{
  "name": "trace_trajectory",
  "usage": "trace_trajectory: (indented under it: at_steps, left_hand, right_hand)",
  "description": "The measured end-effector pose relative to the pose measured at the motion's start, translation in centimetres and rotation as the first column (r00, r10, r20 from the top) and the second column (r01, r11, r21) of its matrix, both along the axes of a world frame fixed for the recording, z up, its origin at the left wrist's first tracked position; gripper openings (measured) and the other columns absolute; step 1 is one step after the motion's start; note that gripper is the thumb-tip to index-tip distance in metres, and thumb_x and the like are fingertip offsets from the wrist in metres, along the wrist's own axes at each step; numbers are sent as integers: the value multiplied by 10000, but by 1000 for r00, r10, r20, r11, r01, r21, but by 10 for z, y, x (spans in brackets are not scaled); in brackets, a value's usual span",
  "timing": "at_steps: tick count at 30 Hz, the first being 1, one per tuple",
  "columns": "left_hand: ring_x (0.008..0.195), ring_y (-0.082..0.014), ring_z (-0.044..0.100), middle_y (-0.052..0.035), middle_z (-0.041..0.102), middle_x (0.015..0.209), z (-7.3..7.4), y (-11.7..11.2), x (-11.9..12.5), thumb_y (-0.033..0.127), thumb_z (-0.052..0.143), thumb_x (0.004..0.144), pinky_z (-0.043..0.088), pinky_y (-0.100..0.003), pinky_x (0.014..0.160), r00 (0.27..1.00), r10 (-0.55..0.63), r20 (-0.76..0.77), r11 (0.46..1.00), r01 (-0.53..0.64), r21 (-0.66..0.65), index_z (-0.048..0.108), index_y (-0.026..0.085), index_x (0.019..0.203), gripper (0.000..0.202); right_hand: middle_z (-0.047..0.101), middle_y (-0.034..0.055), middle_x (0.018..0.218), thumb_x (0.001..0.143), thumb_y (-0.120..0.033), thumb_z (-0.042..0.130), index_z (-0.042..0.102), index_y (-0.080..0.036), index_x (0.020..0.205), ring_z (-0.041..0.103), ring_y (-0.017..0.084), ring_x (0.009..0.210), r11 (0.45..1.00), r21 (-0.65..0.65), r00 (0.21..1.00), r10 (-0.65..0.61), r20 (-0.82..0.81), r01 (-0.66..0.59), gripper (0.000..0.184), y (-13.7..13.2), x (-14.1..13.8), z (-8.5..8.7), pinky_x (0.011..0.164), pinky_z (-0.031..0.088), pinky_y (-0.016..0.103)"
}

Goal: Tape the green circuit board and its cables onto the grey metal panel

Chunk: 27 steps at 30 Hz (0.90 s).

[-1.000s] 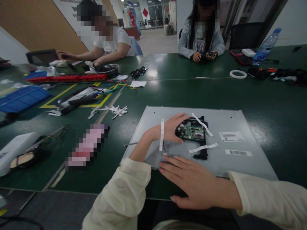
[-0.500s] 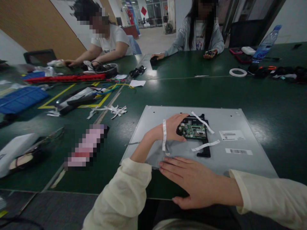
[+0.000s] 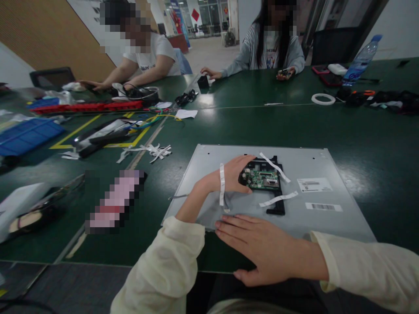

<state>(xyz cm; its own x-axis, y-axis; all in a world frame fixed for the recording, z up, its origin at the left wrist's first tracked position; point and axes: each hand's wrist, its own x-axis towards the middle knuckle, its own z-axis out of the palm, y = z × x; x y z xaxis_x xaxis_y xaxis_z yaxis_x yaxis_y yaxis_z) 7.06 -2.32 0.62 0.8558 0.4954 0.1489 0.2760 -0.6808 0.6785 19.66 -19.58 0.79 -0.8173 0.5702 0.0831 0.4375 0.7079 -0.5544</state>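
Observation:
A grey metal panel (image 3: 310, 161) lies flat on the green table in front of me. On it sits a black bracket with a green circuit board (image 3: 262, 179), crossed by white tape strips (image 3: 278, 199). My left hand (image 3: 233, 174) cups the board's left side, thumb and fingers around its edge. A white strip (image 3: 221, 190) sticks to that wrist. My right hand (image 3: 262, 248) lies flat, fingers together, on the panel's near edge, holding nothing.
Loose white strips (image 3: 153, 151) lie left of the panel. Further left are a black device (image 3: 98, 139), a blue tray (image 3: 26, 135) and red bars (image 3: 88, 107). A tape roll (image 3: 323, 99) and a water bottle (image 3: 362, 61) stand at the far right. Two people sit across the table.
My hands have barely shifted. The person at the far side has stretched one arm out to a small black object on the table.

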Motion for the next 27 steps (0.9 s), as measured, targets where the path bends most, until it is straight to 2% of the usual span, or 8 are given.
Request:
trace_trajectory:
  at_steps: [3, 9, 14, 18, 20, 24, 27]
  left_hand:
    - [1338, -358, 327, -197, 403, 1416, -3, 3, 0, 369, 808, 560, 227, -488, 1119, 999, -17, -39, 999, 18, 29, 401, 138, 1360, 928]
    - [1351, -363, 299, -170, 371, 1448, -6, 4, 0, 397, 791, 562, 207, -513, 1113, 994, -17, -105, 998, 24, 65, 356, 179, 1397, 967]
    - [1382, -404, 200, -160, 352, 1466, -5, -4, 3, 498, 787, 527, 144, -572, 1105, 979, 81, -188, 980, -44, 194, 340, 180, 1416, 1045]
    - [1404, -380, 157, -133, 294, 1505, 0, -8, 6, 542, 762, 550, 157, -573, 1105, 975, 104, -199, 968, -53, 244, 290, 205, 1437, 1060]
    - [1404, -353, 187, -117, 315, 1499, 2, -8, 9, 537, 724, 617, 184, -544, 1111, 985, 68, -156, 970, -29, 241, 290, 215, 1434, 979]
    - [1303, -256, 417, -103, 471, 1402, 7, -11, 16, 450, 559, 828, 283, -446, 1091, 998, -16, -54, 980, 26, 198, 384, 212, 1367, 614]
    - [1243, -233, 487, -83, 532, 1348, 7, -15, 20, 407, 520, 874, 239, -480, 1101, 997, -5, -79, 977, 22, 211, 436, 227, 1311, 480]
  right_hand:
    - [198, 132, 1529, 890, -454, 415, 257, -43, 1465, 114, 211, 1425, 1000, 3, 1000, -1, -3, 1, 724, 0, 1, 2, 1179, 92, 341]
    - [191, 133, 1531, 884, -440, 426, 267, -33, 1458, 109, 212, 1426, 1000, 18, 1000, 13, 5, -13, 722, 0, 1, 3, 1175, 95, 332]
    - [200, 130, 1530, 885, -445, 428, 269, -40, 1458, 117, 214, 1425, 1000, 21, 1000, 11, -1, -11, 719, 0, 1, 0, 1172, 104, 346]
    - [205, 135, 1528, 891, -443, 425, 268, -37, 1458, 119, 221, 1423, 999, 34, 1000, 8, -6, -8, 715, 0, 1, -2, 1172, 100, 347]
    - [207, 133, 1528, 892, -441, 426, 276, -40, 1456, 123, 222, 1423, 999, 44, 1000, 2, -8, -2, 708, 0, 1, -2, 1172, 101, 345]
    - [213, 134, 1526, 889, -440, 435, 286, -39, 1452, 140, 222, 1419, 998, 69, 1000, -5, -16, 6, 707, -1, 1, -2, 1172, 109, 339]
    - [212, 136, 1526, 895, -441, 422, 289, -36, 1451, 139, 227, 1419, 997, 83, 1000, -7, -18, 8, 701, -2, 0, -3, 1173, 106, 340]
